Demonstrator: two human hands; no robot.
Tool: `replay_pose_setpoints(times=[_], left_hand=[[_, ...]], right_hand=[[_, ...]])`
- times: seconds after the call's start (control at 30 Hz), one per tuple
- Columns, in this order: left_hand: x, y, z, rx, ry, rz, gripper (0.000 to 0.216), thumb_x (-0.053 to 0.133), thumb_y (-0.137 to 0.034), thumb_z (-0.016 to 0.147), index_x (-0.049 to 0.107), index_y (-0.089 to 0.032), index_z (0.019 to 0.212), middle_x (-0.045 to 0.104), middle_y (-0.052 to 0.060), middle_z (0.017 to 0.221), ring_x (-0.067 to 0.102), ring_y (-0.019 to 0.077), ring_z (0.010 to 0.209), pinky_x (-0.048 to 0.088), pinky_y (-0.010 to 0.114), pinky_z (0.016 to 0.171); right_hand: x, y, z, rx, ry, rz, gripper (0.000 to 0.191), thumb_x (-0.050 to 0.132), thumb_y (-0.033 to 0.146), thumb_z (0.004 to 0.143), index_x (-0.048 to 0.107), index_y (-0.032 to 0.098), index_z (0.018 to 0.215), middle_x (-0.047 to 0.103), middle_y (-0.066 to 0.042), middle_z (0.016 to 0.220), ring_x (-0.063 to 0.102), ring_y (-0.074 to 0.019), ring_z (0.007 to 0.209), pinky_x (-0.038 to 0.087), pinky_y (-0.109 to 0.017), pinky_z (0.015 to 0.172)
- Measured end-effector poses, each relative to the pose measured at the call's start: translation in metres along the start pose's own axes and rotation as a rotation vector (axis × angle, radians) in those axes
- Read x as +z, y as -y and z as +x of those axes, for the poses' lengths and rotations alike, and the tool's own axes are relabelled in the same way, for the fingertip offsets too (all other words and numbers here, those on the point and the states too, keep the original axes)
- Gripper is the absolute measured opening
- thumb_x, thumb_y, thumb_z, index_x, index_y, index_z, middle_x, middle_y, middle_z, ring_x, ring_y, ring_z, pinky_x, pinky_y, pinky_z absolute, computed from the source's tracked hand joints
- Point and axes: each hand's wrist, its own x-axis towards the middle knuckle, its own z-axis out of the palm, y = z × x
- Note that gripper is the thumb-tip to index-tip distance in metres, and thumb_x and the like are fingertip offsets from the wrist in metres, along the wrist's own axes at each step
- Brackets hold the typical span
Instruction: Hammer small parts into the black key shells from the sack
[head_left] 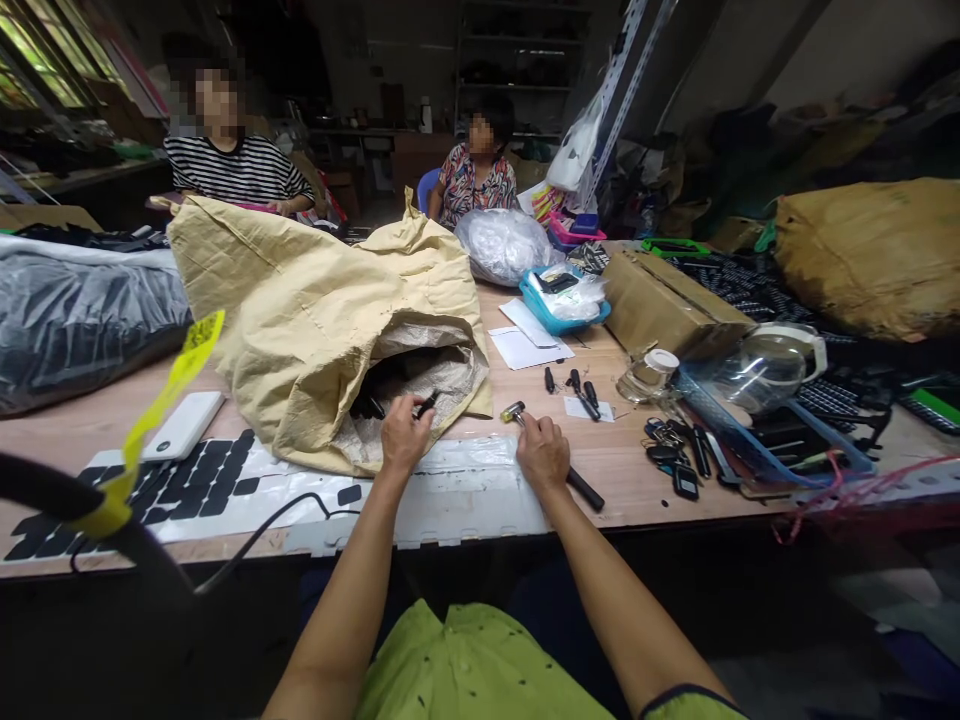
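A hammer [585,490] with black handle and yellowish-tipped head slants across the desk [637,505]; a small black piece [428,403] tilts at the beige sack's [330,300] open mouth.

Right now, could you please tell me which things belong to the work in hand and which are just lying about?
Apparently in use:
hammer, in the right hand
small black piece, in the left hand
open beige sack

Seemingly lying about:
cardboard box
clear jug
white papers
teal basket
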Motion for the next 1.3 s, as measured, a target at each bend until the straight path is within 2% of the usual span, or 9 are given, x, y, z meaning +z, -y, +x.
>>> replay_pose_setpoints(times=[0.1,0.27,0.43,0.6,0.8,0.93,1.17,1.3], left_hand=[[0.012,-0.010,-0.027,0.149,0.142,-0.147,0.016,0.060,-0.022,0.085,0.068,-0.022,0.098,0.071,0.004,0.097,0.065,0.0192,0.084,0.051,0.031,0.079],[0.031,-0.010,-0.047,0.121,0.272,-0.088,0.018,0.063,-0.015,0.081,0.071,-0.023,0.095,0.071,0.004,0.096,0.064,0.0208,0.093,0.050,0.035,0.088],[0.037,-0.006,-0.051,0.164,0.317,-0.008,0.017,0.063,-0.014,0.081,0.071,-0.024,0.092,0.068,0.004,0.093,0.061,0.0217,0.095,0.048,0.034,0.086],[0.042,-0.004,-0.052,0.214,0.343,-0.100,0.016,0.069,-0.018,0.079,0.073,-0.024,0.093,0.066,0.003,0.090,0.059,0.0224,0.094,0.048,0.037,0.087],[0.042,0.004,-0.047,0.195,0.370,-0.180,0.022,0.075,-0.020,0.074,0.074,-0.022,0.095,0.063,0.002,0.087,0.059,0.0205,0.088,0.048,0.035,0.083],[0.041,0.003,-0.045,0.160,0.375,-0.206,0.015,0.073,-0.017,0.074,0.073,-0.022,0.087,0.063,0.002,0.085,0.060,0.0196,0.087,0.048,0.033,0.082],[0.045,-0.003,-0.044,0.109,0.368,-0.200,0.015,0.073,-0.014,0.073,0.073,-0.021,0.087,0.061,0.001,0.086,0.059,0.0187,0.088,0.048,0.032,0.083],[0.046,-0.004,-0.044,0.124,0.387,-0.173,0.014,0.072,-0.016,0.076,0.074,-0.022,0.088,0.061,0.001,0.087,0.059,0.0193,0.090,0.047,0.033,0.086]], right_hand=[[0.001,0.000,0.000,0.000,0.003,0.007,0.034,0.051,0.019,0.089,0.067,0.025,0.118,0.055,-0.007,0.090,0.045,-0.0205,0.086,0.029,-0.031,0.067],[0.001,0.002,0.000,0.009,0.003,0.008,0.033,0.050,0.018,0.090,0.068,0.024,0.117,0.056,-0.007,0.091,0.046,-0.0202,0.086,0.029,-0.031,0.067],[0.002,0.004,0.001,0.009,0.013,0.004,0.033,0.052,0.018,0.090,0.067,0.025,0.118,0.055,-0.007,0.091,0.046,-0.0201,0.086,0.028,-0.031,0.068],[0.003,0.005,0.001,0.018,0.005,0.002,0.033,0.051,0.018,0.090,0.067,0.025,0.118,0.055,-0.007,0.090,0.045,-0.0200,0.084,0.028,-0.031,0.068],[0.002,0.004,0.001,0.021,0.012,-0.005,0.033,0.050,0.019,0.091,0.067,0.025,0.119,0.055,-0.007,0.090,0.046,-0.0205,0.085,0.029,-0.031,0.069],[-0.004,0.003,0.003,0.024,0.054,0.011,0.034,0.051,0.019,0.091,0.067,0.025,0.120,0.057,-0.008,0.093,0.048,-0.0207,0.087,0.030,-0.031,0.069],[-0.030,-0.003,0.013,0.083,0.163,0.277,0.034,0.050,0.017,0.090,0.070,0.026,0.117,0.066,-0.006,0.098,0.058,-0.0179,0.088,0.041,-0.027,0.071],[-0.045,0.003,-0.008,-0.035,0.112,0.568,0.036,0.044,0.021,0.094,0.069,0.022,0.119,0.069,-0.007,0.105,0.063,-0.0177,0.091,0.049,-0.028,0.079]])
